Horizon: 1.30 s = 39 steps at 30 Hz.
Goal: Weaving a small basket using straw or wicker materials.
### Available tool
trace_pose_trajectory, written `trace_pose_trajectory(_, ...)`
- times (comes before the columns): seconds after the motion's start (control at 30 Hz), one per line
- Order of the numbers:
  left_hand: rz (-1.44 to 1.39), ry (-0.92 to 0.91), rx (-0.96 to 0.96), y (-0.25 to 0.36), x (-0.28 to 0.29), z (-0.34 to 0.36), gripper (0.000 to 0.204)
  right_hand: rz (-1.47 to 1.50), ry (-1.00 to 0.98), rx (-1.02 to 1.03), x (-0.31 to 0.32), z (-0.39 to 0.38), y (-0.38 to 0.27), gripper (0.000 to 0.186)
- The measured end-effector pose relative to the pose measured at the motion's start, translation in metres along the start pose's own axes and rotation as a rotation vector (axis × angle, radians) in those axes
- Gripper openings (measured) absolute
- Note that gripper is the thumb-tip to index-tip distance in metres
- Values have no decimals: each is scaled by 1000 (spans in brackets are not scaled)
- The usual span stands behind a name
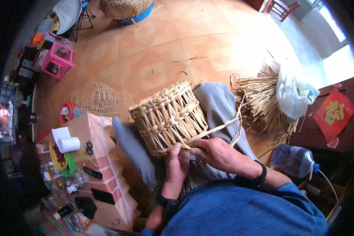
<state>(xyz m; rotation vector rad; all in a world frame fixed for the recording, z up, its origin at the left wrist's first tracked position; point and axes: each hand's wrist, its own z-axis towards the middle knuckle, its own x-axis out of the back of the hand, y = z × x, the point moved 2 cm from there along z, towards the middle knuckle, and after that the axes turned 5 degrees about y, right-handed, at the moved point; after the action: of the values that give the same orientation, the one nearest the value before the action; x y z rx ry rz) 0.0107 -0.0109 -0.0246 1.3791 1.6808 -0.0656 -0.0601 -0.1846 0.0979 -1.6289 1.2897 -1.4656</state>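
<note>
A half-open-weave straw basket (167, 114) rests tilted on my lap, over grey striped trousers (216, 100). My left hand (176, 165) pinches the basket's near rim, thumb on top and fingers curled under it. Just right of it, my right hand (216, 153) is closed on a straw strand (220, 126) at the same rim. That strand runs up and right from the rim, then loops back down beside my right knee. The fingertips of both hands nearly meet, and the undersides of the fingers are hidden.
A bundle of dry straw (259, 102) lies at the right beside a plastic bag (293, 94). On the left, a cloth-covered table (100, 137) carries scissors (89, 148), a paper roll (68, 144) and a black phone (103, 196). Wire frames (100, 100) and a pink stool (58, 61) stand beyond.
</note>
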Motion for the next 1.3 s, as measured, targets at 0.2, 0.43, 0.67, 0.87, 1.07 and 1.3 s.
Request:
trace_pose_trajectory(0.2,-6,82,-65,12,-25,-7,54,445,-166,-212,-9,5,7,34)
trace_pose_trajectory(0.43,-60,1,-113,19,-30,-5,58,-483,20,334,27,11,-34,13)
trace_pose_trajectory(0.67,675,-99,-340,2,-12,6,57,-607,129,416,34,32,-20,13)
trace_pose_trajectory(0.87,1065,11,-552,1,-23,8,49,-518,74,396,33,55,-24,17)
trace_pose_trajectory(1.07,1239,98,-588,-16,1,6,39,-292,122,410,11,68,-30,17)
trace_pose_trajectory(1.3,379,5,-420,-68,28,47,39,-379,226,447,0,51,-30,13)
